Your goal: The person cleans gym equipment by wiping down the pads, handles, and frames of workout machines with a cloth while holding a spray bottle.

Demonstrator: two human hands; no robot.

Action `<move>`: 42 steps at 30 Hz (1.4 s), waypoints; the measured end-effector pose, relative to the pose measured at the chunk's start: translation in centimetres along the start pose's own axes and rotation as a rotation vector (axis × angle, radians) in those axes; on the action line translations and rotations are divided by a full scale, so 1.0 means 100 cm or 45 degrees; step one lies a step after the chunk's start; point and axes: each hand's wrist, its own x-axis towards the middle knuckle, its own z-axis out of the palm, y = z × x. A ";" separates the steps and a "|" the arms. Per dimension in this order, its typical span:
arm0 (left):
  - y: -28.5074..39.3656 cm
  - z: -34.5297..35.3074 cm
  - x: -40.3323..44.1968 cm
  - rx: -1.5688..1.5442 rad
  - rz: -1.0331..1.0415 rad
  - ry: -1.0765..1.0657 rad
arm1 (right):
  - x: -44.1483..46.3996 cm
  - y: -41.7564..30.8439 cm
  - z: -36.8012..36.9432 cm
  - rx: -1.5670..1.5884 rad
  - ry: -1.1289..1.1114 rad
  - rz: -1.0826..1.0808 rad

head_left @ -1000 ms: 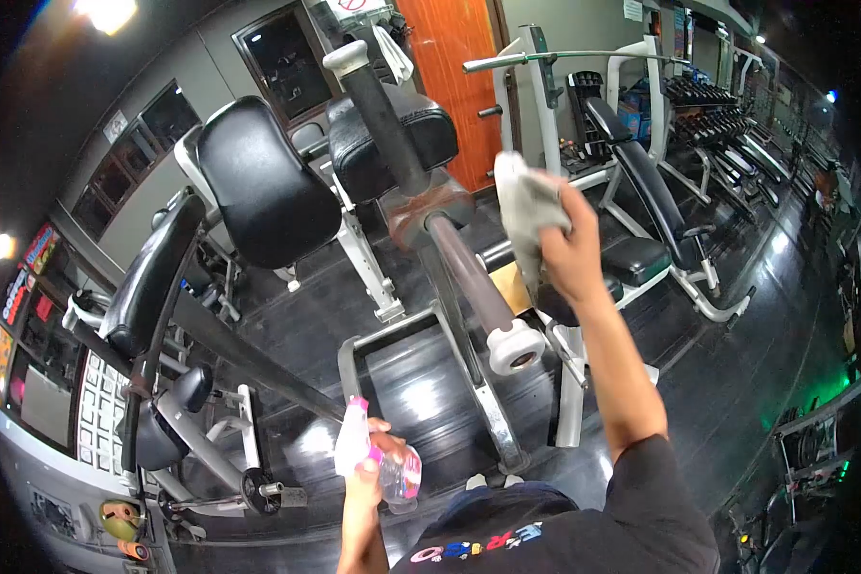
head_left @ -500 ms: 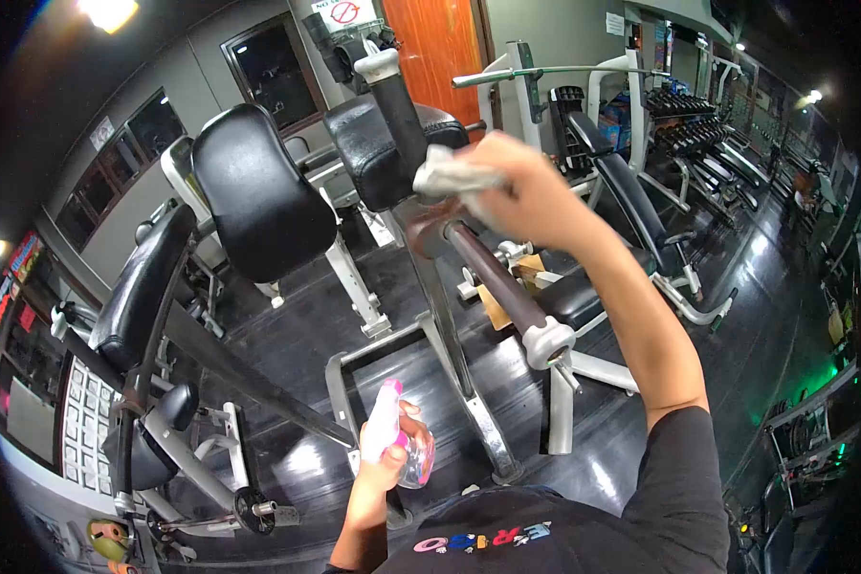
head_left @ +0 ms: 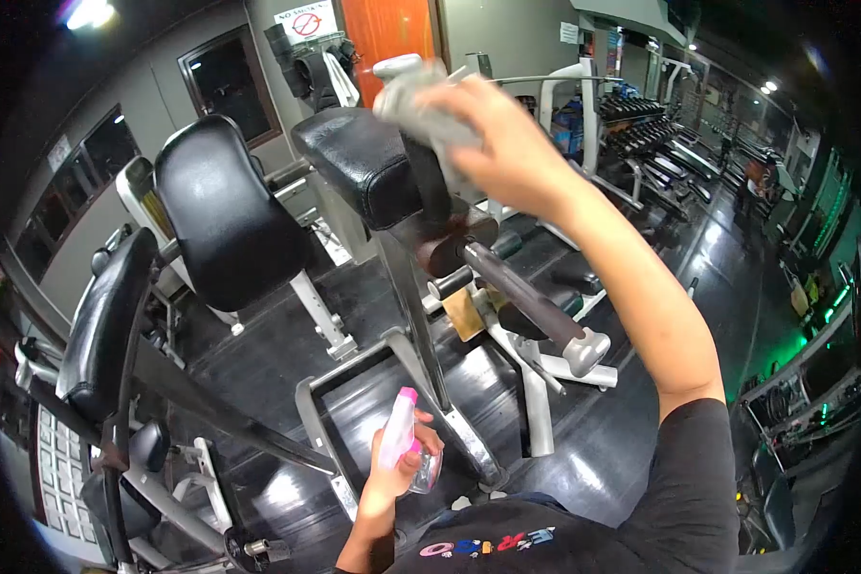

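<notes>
My right hand (head_left: 493, 134) is closed on a grey-white cloth (head_left: 416, 107), blurred by motion. The cloth is at the upright padded handle of a gym machine, just below its pale end cap (head_left: 398, 65); whether it presses on the handle I cannot tell. A black arm pad (head_left: 359, 158) lies left of the cloth. Below my right hand a second handle (head_left: 521, 287) slants down to a grey end cap. Low in front of my body, my left hand (head_left: 402, 459) is wrapped round a clear spray bottle (head_left: 399, 430) with a pink and white trigger head.
A black seat back (head_left: 225, 210) and another long black pad (head_left: 110, 325) stand to the left. The machine's metal frame (head_left: 306, 407) rests on the dark floor ahead of me. Dumbbell racks (head_left: 631, 124) line the far right.
My right hand and the cloth have moved up and left, from near the handle joint to the top of the upright handle. My view has shifted slightly; the left hand still holds the bottle.
</notes>
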 end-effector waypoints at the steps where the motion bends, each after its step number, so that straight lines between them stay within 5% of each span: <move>1: 0.000 -0.002 0.001 0.031 0.002 -0.008 | -0.001 -0.009 -0.001 0.115 -0.154 -0.022; 4: -0.002 -0.009 0.000 0.031 0.003 0.006 | -0.020 -0.010 -0.033 -0.047 -0.926 0.088; 7: 0.003 -0.018 -0.005 0.022 -0.025 0.033 | -0.044 0.022 -0.041 0.356 -0.773 0.319; 10: 0.008 -0.025 -0.008 0.031 -0.022 0.044 | -0.059 0.019 -0.052 0.101 -0.556 0.477; 17: 0.011 -0.029 -0.006 0.034 0.037 -0.017 | -0.045 -0.015 -0.031 0.351 -0.322 0.347; 23: 0.015 -0.036 -0.022 0.061 0.086 0.036 | -0.058 -0.028 0.027 0.551 -0.354 0.453; 42: 0.016 -0.021 -0.035 0.129 0.094 0.091 | -0.055 -0.043 0.014 0.622 -0.371 0.469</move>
